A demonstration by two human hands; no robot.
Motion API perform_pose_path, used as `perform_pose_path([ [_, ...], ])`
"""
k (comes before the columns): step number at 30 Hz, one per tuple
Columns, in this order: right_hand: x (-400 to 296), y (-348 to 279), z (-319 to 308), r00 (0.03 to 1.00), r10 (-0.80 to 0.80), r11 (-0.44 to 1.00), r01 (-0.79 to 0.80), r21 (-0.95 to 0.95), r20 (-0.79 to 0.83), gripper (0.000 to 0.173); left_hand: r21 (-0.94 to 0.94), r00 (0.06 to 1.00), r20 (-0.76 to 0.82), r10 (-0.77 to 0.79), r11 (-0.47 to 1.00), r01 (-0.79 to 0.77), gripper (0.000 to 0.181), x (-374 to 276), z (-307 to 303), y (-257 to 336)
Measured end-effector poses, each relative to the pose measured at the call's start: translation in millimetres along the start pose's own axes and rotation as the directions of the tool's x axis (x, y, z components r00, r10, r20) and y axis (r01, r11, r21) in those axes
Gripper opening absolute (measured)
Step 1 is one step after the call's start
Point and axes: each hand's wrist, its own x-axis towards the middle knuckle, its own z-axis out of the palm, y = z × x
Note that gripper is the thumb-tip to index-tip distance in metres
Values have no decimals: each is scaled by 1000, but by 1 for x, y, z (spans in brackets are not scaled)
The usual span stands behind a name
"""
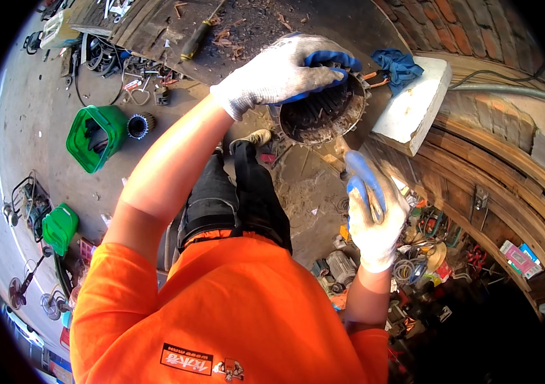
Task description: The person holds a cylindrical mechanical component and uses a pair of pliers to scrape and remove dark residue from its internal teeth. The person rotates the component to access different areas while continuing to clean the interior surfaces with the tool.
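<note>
My left hand [296,72], in a white knit glove with blue coating, grips the upper rim of a round, dirty metal motor housing [349,120]. The housing's open end faces me; slots line its inner wall, and brown grime coats it. Below and right of it is my right hand [375,206], gloved alike, fingers partly curled and the index pointing towards the housing. A blurred tan piece [341,145] shows at that fingertip; whether the hand holds it is unclear. Copper wire ends [378,81] stick out beside the housing's right edge.
A screwdriver [200,36] and brown debris lie on the dark workbench [157,48]. At right are a blue cloth [397,72] and a white slab [411,105]. A green bucket [119,125] and a slotted metal core [140,126] stand on the floor; an electric motor [341,266] lies lower right.
</note>
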Motion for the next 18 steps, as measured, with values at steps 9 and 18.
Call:
perform_pose_path([
  [9,-1,8,11,983,86,992,-71,101,-161,34,-84,991,-11,-131,988,130,37,-2,-21,-11],
  [18,-5,5,23,993,112,958,-99,271,-31,39,-165,986,9,-169,972,168,33,-6,-41,-9],
])
